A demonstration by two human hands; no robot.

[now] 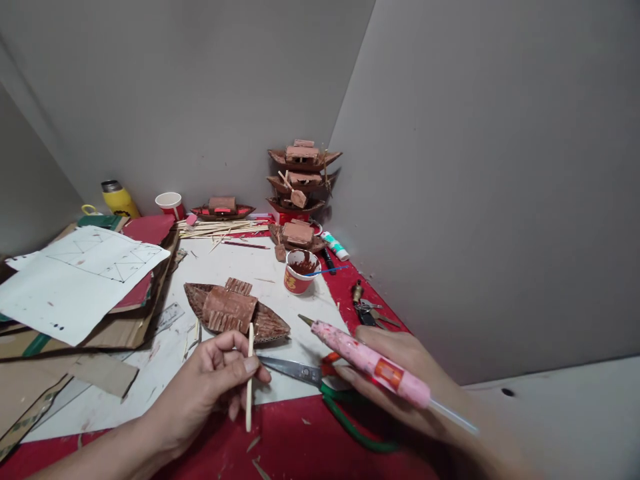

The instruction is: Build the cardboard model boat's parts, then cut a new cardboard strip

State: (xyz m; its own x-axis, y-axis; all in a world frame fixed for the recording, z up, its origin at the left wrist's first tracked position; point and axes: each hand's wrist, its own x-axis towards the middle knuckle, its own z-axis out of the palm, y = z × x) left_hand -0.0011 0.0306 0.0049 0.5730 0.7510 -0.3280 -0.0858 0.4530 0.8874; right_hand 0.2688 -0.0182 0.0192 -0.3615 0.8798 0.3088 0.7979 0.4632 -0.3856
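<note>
My left hand (220,373) is closed, pinching a pale wooden stick (250,387) upright between thumb and fingers. A pink hot glue gun (350,350) is in my right hand (395,373), its metal nozzle pointing up and left; a clear glue stick (453,415) juts from its back end. Scissors (295,371) with green and orange handles lie just below the glue gun, partly hidden by my right hand, with the blade tip close behind my left fingers. Beyond the stick's upper end sits a small brown model boat (230,310) with a curved roof.
A paper cup of brown paint (303,273) stands behind the boat. Other model boats (304,157) are stacked at the back corner. Loose wooden sticks (225,228) lie along the back. Cardboard and a drawn sheet (75,280) fill the left; keys (373,310) lie at right.
</note>
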